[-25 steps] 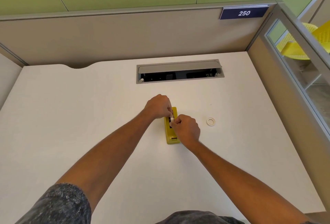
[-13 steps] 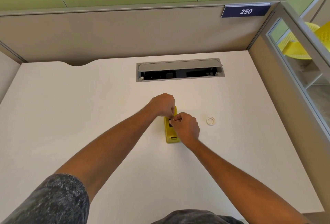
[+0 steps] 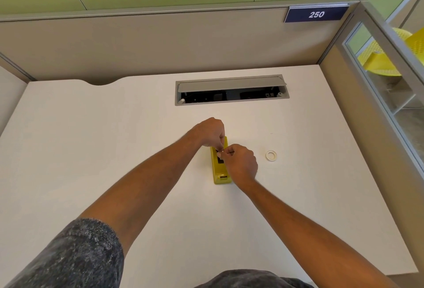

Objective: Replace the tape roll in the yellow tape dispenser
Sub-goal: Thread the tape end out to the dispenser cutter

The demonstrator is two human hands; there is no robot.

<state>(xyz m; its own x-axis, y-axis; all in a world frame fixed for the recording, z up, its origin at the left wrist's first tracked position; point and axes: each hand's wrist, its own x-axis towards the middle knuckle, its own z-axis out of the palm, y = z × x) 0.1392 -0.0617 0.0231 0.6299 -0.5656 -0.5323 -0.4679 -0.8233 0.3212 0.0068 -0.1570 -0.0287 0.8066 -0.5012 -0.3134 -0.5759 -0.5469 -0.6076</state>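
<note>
both hands, left hand [image 3: 210, 132] and right hand [image 3: 241, 165], pinched something small over the yellow tape dispenser [image 3: 220, 174], where a slip risked dropping it.

The yellow tape dispenser [image 3: 216, 165] is made of smooth plastic. The white desk [image 3: 91, 150] looks smooth and matt. The sleeve [image 3: 75, 258] is speckled grey cloth.

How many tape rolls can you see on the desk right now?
1 clearly: a white ring lying flat right of the yellow dispenser. Another may be hidden between the fingers over it.
</note>
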